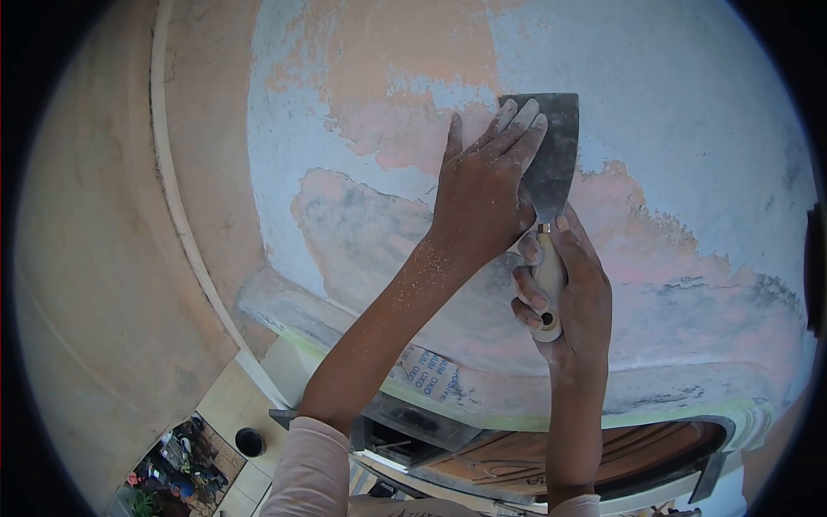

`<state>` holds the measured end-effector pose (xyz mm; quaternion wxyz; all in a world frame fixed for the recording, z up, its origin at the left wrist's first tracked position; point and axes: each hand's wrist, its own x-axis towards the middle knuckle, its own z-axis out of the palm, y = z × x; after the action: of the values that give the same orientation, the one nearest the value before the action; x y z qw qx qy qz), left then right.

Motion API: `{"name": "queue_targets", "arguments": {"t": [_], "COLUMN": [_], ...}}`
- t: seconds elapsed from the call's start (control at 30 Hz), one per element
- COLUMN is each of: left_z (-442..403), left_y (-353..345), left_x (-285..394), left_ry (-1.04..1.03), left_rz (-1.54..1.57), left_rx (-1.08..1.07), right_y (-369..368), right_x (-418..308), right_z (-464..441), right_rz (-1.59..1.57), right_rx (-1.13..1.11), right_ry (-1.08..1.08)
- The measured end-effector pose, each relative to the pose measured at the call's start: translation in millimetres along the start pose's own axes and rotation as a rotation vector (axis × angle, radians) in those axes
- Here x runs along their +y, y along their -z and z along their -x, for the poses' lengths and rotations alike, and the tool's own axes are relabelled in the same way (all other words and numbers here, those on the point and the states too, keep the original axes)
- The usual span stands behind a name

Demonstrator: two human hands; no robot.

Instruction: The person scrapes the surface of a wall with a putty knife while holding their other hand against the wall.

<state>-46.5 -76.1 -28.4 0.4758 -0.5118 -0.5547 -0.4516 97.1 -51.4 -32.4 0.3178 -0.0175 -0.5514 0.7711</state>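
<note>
A wide scraper with a dark metal blade (556, 146) and a pale handle lies against the patchy wall (379, 129), its blade pointing up. My right hand (573, 284) is wrapped round the handle. Over the left edge of the blade rests my left hand (487, 189), fingers spread and dusty, the fingertips touching the metal. Pink, blue-white and grey patches with ragged edges surround the blade. Pale dust speckles my left forearm.
A piece of printed abrasive paper (428, 375) sits on the ledge below the hands. Under it are a green-taped edge (508, 422) and a brown wooden panel (508, 457). A dark bucket (250, 442) stands on floor tiles at the lower left, beside assorted items (181, 461).
</note>
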Motion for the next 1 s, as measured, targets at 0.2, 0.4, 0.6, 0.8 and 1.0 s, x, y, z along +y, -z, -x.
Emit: {"name": "queue_targets", "arguments": {"t": [0.2,0.4,0.6,0.8,1.0], "left_z": [8.4,1.3,-0.7,0.6,4.5], "left_y": [-1.8,-0.3,0.6,-3.5,1.2], "left_x": [6.0,7.5,8.5,9.7,13.8], "left_ry": [0.011,0.041,0.056,0.046,0.068], "left_rz": [-0.014,0.045,0.015,-0.015,-0.021], "left_rx": [-0.025,-0.028,-0.018,0.029,-0.069], "right_y": [8.6,3.1,6.0,8.9,7.3], "right_x": [0.7,-11.0,-15.2,-15.0,-15.0], "right_z": [9.9,8.9,6.5,5.8,9.8], "right_rz": [-0.028,-0.002,-0.011,0.005,-0.009], "right_rx": [-0.032,-0.007,-0.062,-0.082,-0.063], "right_ry": [-0.009,-0.033,-0.049,-0.044,-0.048]}}
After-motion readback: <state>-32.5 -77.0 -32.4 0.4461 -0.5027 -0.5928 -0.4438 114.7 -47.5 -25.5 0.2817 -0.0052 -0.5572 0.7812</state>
